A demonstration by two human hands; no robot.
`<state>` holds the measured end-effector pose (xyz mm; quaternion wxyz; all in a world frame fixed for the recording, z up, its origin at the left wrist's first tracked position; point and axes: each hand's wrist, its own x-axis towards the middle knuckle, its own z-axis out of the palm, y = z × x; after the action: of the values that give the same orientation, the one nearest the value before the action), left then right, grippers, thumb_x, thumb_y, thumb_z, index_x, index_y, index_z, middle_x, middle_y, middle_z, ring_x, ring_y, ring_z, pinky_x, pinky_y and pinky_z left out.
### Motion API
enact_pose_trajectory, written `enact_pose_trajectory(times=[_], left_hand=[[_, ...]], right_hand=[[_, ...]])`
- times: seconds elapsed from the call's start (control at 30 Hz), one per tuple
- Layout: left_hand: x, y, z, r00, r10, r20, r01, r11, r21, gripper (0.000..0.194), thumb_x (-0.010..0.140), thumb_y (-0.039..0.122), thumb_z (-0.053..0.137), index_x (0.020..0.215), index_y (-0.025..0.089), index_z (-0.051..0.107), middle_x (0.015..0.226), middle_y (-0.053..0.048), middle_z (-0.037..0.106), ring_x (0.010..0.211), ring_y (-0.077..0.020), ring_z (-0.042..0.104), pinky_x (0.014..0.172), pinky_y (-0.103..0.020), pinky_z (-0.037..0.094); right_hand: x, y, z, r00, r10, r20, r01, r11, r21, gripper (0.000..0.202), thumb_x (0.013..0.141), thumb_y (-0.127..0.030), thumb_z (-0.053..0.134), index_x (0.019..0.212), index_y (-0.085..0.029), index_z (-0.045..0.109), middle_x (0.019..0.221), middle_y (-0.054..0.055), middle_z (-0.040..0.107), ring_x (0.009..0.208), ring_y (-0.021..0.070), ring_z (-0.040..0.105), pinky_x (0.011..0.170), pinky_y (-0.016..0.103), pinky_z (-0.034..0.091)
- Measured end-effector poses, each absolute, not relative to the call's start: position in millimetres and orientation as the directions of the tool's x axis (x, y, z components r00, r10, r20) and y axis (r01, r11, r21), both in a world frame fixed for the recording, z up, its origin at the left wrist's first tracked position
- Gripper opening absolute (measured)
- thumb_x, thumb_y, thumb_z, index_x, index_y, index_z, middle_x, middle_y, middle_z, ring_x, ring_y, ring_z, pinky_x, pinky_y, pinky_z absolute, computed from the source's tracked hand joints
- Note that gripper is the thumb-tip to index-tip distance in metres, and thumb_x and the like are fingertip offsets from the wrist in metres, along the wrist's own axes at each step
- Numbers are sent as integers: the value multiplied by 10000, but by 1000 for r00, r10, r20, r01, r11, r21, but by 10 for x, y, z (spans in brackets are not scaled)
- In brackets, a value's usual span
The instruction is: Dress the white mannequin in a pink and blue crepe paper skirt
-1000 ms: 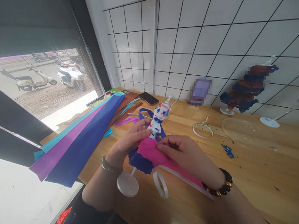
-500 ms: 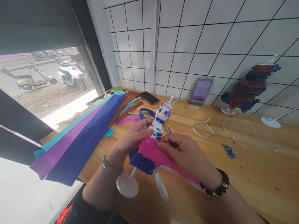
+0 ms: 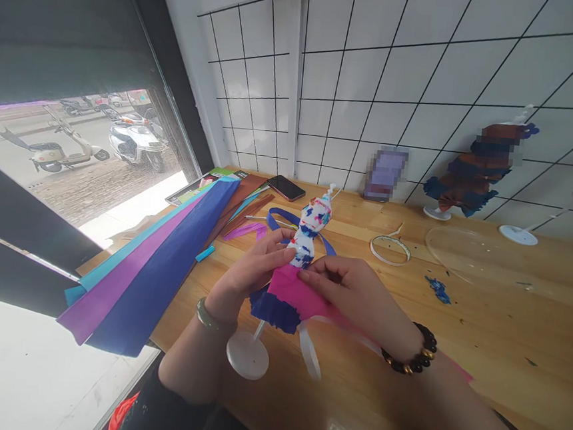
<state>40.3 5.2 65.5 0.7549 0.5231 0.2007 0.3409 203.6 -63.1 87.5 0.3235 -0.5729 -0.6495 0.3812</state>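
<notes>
Head view: small doll figure [image 3: 309, 234] on white round stand [image 3: 247, 355], leaning over wooden counter [image 3: 482, 326]. Left hand [image 3: 251, 272] closed on figure waist, fingers pinching. Right hand [image 3: 354, 294] pressing pink crepe paper strip [image 3: 295, 293] to waist, above blue ruffle [image 3: 271, 311]. Advice: keep strip tight and level, support figure firmly, avoid tearing thin paper. White ribbon [image 3: 309, 351] loose below. Crepe paper sheets [image 3: 156, 264] lying left.

blurred card [image 3: 384, 175], blurred far figure [image 3: 476, 168]
</notes>
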Motion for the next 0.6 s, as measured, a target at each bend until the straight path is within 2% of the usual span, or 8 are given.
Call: enact_pose_trajectory(times=[0.3,0.43,0.6], left_hand=[[393,73,585,710,698,94,-348,231,908,414,737,368,664,1047,155,491,811,-43,639,641,-130,589,593,-231,432],[397,76,563,725,680,112,-372,249,894,412,737,356,673,1048,154,493,878,-67,651,714,-155,619,644,-246,444],[408,70,562,721,682,121,-370,231,900,468,715,379,696,1080,145,519,930,-93,660,812,-193,634,705,-265,445]], right_hand=[[2083,-593,814,-114,990,-84,430,-27,-902,381,751,-552,571,640,-188,559,552,-37,429,490,85,324,456,236,231],[2104,-574,823,-78,987,-139,421,-94,-902,397,708,-574,603,625,-193,531,530,-46,436,466,81,331,442,233,224],[2129,-576,863,-21,994,-110,453,-89,-887,424,659,-566,653,585,-196,458,504,-63,410,461,73,320,428,225,224]])
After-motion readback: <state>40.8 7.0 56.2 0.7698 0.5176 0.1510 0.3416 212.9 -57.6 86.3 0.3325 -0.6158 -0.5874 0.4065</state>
